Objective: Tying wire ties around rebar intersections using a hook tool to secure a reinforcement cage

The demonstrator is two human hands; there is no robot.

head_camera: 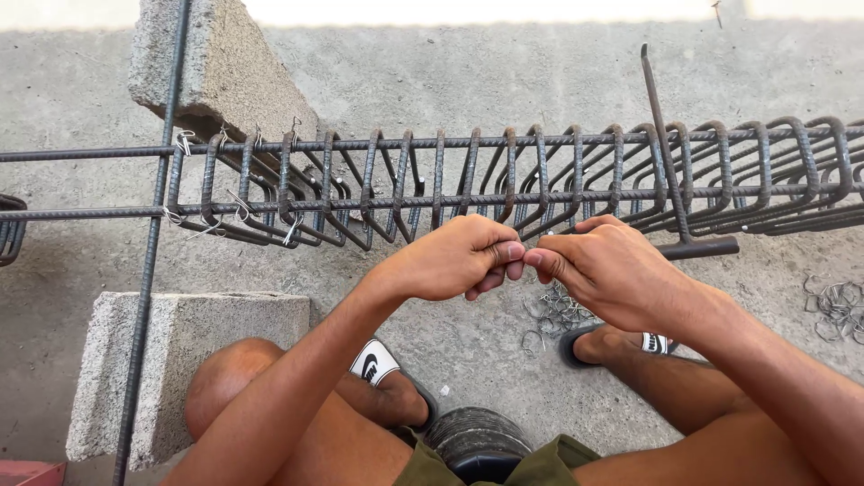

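Note:
My left hand [454,259] and my right hand [607,265] meet fingertip to fingertip just in front of a rebar cage [540,180]. Both are pinched together on something small between thumbs and forefingers, likely a thin tie wire; it is too small to see clearly. The cage is made of long horizontal bars threaded through many rusty bent stirrups. Several stirrups at the left end carry wire ties [238,209]. A T-shaped metal hook tool [675,180] leans against the cage just right of my right hand.
Two concrete blocks [180,346] [216,76] support a long crossing bar [148,252] at the left. Loose wire loops lie on the concrete floor under my hands [553,310] and at the far right [837,310]. My sandalled feet and knees sit below, with a black round seat [477,441].

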